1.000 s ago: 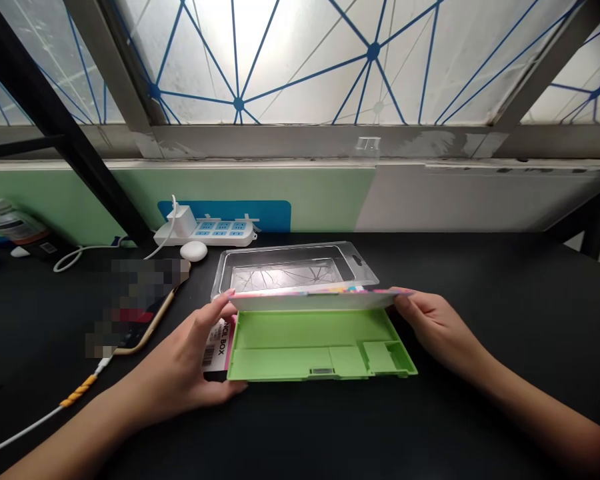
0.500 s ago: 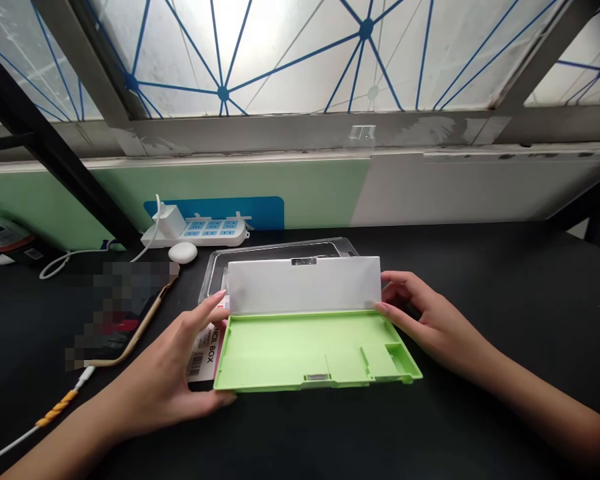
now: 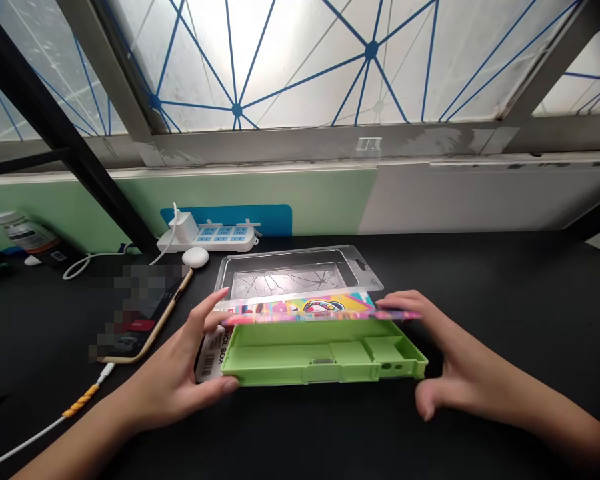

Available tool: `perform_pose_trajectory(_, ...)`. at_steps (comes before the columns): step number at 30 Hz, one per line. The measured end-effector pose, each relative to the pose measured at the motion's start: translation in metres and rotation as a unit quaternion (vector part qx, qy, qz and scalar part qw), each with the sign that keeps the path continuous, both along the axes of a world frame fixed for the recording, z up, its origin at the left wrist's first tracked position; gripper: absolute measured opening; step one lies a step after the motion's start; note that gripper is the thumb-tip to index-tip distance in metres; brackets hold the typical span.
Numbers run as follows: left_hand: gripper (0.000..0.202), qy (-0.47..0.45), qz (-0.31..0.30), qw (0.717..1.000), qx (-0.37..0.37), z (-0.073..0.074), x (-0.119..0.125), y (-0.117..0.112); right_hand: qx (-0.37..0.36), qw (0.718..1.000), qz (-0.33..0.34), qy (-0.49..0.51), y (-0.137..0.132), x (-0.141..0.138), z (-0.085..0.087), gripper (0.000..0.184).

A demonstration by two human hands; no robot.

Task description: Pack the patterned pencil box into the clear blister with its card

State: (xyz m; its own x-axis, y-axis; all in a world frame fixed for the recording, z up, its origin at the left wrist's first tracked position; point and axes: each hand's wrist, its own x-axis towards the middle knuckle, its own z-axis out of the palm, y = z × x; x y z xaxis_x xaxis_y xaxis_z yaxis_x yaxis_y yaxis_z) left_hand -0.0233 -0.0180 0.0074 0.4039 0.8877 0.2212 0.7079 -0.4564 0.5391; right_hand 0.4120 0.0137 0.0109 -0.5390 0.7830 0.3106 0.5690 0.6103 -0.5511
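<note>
While ajar, pencil box (image 3: 325,360) between 2 hands (image 3: 173,380) (image 3: 460,380)

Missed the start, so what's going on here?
A person is handling a green plastic pencil box with both bare hands. The left hand spans the box's left end, while the fingers of the right hand rest on the right edge of its colourfully printed lid, which is raised low over the tray. A barcoded paper label lies beside the left end of the box, and an empty clear plastic blister pack lies behind it on the black desk.
</note>
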Motion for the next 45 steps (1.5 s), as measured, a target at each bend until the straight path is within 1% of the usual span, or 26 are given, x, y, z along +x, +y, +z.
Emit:
perform_pose_trajectory(1,0.097,-0.003,-0.003,1.000,-0.001,0.000,0.000,0.001,0.012,1.000,0.004,-0.012,-0.001,-0.001,0.000,0.088)
perform_pose_trajectory(3,0.092,-0.011,-0.009,1.000,-0.006,-0.001,-0.001,0.002,0.042,0.999,0.005,-0.030,-0.002,-0.005,0.001,0.072)
perform_pose_trajectory(5,0.080,-0.018,-0.021,1.000,-0.009,-0.002,-0.002,0.003,0.069,0.997,0.005,-0.033,-0.003,-0.007,0.003,0.060)
perform_pose_trajectory(7,0.067,-0.023,-0.039,0.999,-0.008,-0.001,-0.002,0.004,0.092,0.995,0.002,-0.027,-0.004,-0.009,0.005,0.056)
perform_pose_trajectory(8,0.064,-0.026,-0.050,0.998,-0.007,-0.001,-0.002,0.005,0.102,0.995,-0.004,-0.021,-0.005,-0.009,0.005,0.053)
perform_pose_trajectory(11,0.066,-0.034,-0.075,0.996,-0.015,0.004,0.001,0.005,0.129,0.991,-0.023,-0.007,-0.008,-0.007,0.004,0.048)
perform_pose_trajectory(13,0.063,-0.028,-0.092,0.995,-0.025,0.009,0.004,0.005,0.142,0.989,-0.041,-0.004,-0.009,-0.004,0.002,0.047)
perform_pose_trajectory(14,0.058,-0.017,-0.098,0.995,-0.030,0.011,0.007,0.004,0.142,0.989,-0.049,-0.009,-0.009,-0.002,0.001,0.046)
perform_pose_trajectory(16,0.042,0.014,-0.103,0.994,-0.037,0.014,0.011,0.003,0.127,0.990,-0.063,-0.020,-0.010,0.001,0.000,0.042)
perform_pose_trajectory(18,0.028,0.040,-0.100,0.993,-0.042,0.015,0.014,0.002,0.097,0.993,-0.067,-0.022,-0.009,0.002,0.002,0.038)
perform_pose_trajectory(19,0.025,0.046,-0.097,0.993,-0.043,0.015,0.014,0.001,0.081,0.994,-0.068,-0.014,-0.008,0.002,0.003,0.035)
perform_pose_trajectory(21,0.029,0.047,-0.085,0.995,-0.038,0.012,0.014,0.000,0.048,0.996,-0.072,0.007,-0.005,-0.001,0.007,0.030)
perform_pose_trajectory(23,0.044,0.039,-0.061,0.997,-0.029,0.008,0.013,-0.002,0.001,0.997,-0.079,0.017,-0.001,-0.004,0.010,0.028)
perform_pose_trajectory(25,0.063,0.029,-0.038,0.998,-0.027,0.003,0.011,-0.003,-0.057,0.994,-0.090,0.013,0.002,-0.006,0.011,0.032)
perform_pose_trajectory(27,0.075,0.025,-0.027,0.999,-0.034,0.001,0.009,-0.004,-0.118,0.988,-0.098,0.002,0.005,-0.009,0.011,0.036)
perform_pose_trajectory(30,0.091,0.032,-0.043,0.997,-0.050,0.000,0.007,-0.003,-0.180,0.979,-0.090,-0.024,0.007,-0.013,0.009,0.040)
perform_pose_trajectory(32,0.098,0.041,-0.060,0.996,-0.055,0.001,0.006,-0.002,-0.182,0.979,-0.082,-0.043,0.009,-0.017,0.008,0.042)
perform_pose_trajectory(35,0.094,0.048,-0.059,0.996,-0.055,0.003,0.006,-0.002,-0.143,0.985,-0.080,-0.056,0.011,-0.019,0.005,0.040)
perform_pose_trajectory(37,0.090,0.053,-0.057,0.995,-0.057,0.004,0.008,-0.002,-0.095,0.990,-0.080,-0.060,0.012,-0.018,0.002,0.035)
perform_pose_trajectory(39,0.087,0.056,-0.059,0.995,-0.061,0.006,0.010,-0.002,-0.020,0.994,-0.092,-0.063,0.011,-0.017,0.000,0.029)
perform_pose_trajectory(41,0.086,0.051,-0.055,0.995,-0.065,0.006,0.011,-0.002,0.069,0.989,-0.101,-0.078,0.009,-0.020,0.001,0.024)
perform_pose_trajectory(43,0.089,0.040,-0.045,0.996,-0.069,0.005,0.011,-0.002,0.144,0.979,-0.090,-0.110,0.005,-0.030,0.006,0.020)
perform_pose_trajectory(45,0.094,0.029,-0.037,0.996,-0.071,0.003,0.010,-0.003,0.184,0.970,-0.064,-0.143,0.001,-0.048,0.013,0.019)
